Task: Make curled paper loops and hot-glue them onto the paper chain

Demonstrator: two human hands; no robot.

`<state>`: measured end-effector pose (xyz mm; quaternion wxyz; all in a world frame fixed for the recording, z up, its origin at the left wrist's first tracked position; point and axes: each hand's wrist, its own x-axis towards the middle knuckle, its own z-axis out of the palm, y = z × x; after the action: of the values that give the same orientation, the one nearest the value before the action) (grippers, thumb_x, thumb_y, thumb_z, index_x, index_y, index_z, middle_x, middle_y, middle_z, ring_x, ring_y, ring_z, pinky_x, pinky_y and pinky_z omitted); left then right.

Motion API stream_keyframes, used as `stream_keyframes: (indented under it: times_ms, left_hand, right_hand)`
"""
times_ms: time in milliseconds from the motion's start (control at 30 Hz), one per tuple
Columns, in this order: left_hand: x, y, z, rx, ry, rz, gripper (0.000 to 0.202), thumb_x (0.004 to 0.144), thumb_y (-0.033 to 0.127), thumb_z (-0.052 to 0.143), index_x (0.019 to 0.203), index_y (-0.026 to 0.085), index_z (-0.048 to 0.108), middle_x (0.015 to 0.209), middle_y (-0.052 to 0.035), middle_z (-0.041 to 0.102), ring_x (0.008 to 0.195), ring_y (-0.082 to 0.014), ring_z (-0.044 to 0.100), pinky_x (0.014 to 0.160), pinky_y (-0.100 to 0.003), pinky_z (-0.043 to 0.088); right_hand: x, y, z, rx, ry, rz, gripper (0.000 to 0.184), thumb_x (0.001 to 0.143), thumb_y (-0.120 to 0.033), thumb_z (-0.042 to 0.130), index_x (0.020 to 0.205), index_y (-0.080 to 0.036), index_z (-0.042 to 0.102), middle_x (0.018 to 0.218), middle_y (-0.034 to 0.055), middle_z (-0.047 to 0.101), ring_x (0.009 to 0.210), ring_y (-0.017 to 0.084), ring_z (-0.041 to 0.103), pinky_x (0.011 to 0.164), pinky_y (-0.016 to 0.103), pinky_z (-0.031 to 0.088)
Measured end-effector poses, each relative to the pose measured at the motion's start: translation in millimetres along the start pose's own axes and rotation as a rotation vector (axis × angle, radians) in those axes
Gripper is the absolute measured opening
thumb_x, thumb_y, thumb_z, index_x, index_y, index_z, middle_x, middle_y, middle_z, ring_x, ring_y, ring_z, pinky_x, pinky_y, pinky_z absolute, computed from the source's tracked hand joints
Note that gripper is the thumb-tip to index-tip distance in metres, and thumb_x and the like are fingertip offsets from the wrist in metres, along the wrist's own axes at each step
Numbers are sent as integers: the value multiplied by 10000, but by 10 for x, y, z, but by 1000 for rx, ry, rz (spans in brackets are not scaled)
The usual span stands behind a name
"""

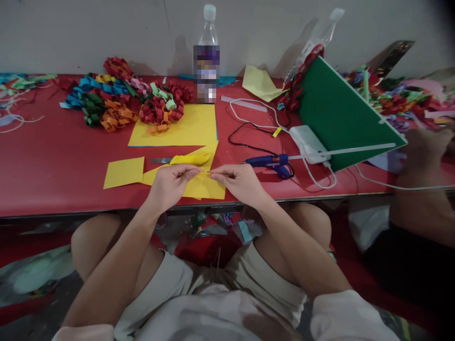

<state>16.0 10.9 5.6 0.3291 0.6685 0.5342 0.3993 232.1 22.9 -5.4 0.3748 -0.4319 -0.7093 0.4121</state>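
Both hands meet over the front of the red table, each pinching with thumb and fingertips. Between my left hand point(177, 183) and my right hand point(240, 182) there is a small piece of yellow paper point(205, 172), mostly hidden by the fingers. Below them lie cut sheets of yellow paper point(208, 187), and a yellow square point(124, 172) rests to the left. A yellow utility knife point(190, 158) with its blade out lies just beyond my left hand. Close to my right hand is a blue glue gun point(268, 162) with a long glue stick in its back.
Coloured paper chains point(117, 102) are heaped at the back left, partly on a yellow sheet point(174, 132). A bottle point(209, 61) stands behind. To the right are a white power strip point(309, 142), cables and a leaning green board point(341, 113). Another person's arm point(421, 161) rests at far right.
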Motion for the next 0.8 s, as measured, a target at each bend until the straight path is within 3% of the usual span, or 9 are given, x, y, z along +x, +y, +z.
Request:
stream_keyframes:
  times_ms: [100,300,400,500,567,633,733,800]
  left_hand:
    - [-14,-13,-13,26,-22,28,290,913,443,651,919,200,810,907,-48,800,823,-204,736,740,-262,558]
    - [-32,-41,10,57,-32,94,336,959,483,593,984,222,804,957,-56,798,849,-208,736,758,-279,555]
    - [-51,-18,-57,77,-67,135,374,1005,468,508,1139,234,767,1057,-73,781,894,-205,728,790,-284,555]
    - [-99,13,-155,104,-196,211,506,921,502,647,1372,273,636,1280,-89,706,1090,-245,690,929,-313,544]
    - [-127,24,-191,175,-235,282,656,814,510,771,1413,304,599,1348,-85,665,1232,-278,620,1042,-346,496]
    - [-137,28,-182,227,-196,351,572,805,487,788,1335,311,666,1251,-80,700,1214,-269,620,1051,-349,487]
    - [-124,38,-103,184,-115,409,256,883,424,722,1077,273,789,963,-66,723,943,-202,679,877,-295,543]
    - [-114,50,-40,121,-62,388,182,899,387,709,970,247,801,934,-64,729,901,-184,684,822,-268,545]
  right_hand:
    - [-16,42,-31,4,-46,0,256,907,-378,674,1017,-197,817,890,41,804,702,152,678,621,246,470]
    - [-5,75,-32,9,-20,-3,272,923,-358,629,1011,-177,812,934,64,807,775,192,723,700,281,531]
    - [5,58,-65,10,-13,-6,280,932,-361,615,1026,-182,808,944,63,806,793,197,723,717,290,541]
    - [-1,53,-112,92,57,46,292,918,-411,639,1012,-195,811,950,57,803,846,209,726,726,294,553]
    - [-5,62,-130,175,98,99,326,895,-463,665,1009,-195,811,962,57,800,871,217,726,724,300,561]
    - [-3,70,-133,234,104,134,368,867,-510,690,1010,-193,809,962,57,797,871,218,725,725,305,569]
    - [15,60,-119,217,80,118,375,859,-524,700,988,-190,809,946,55,796,880,210,726,772,305,575]
    - [26,36,-105,198,64,93,360,860,-514,706,963,-184,807,899,53,791,858,202,732,781,300,580]
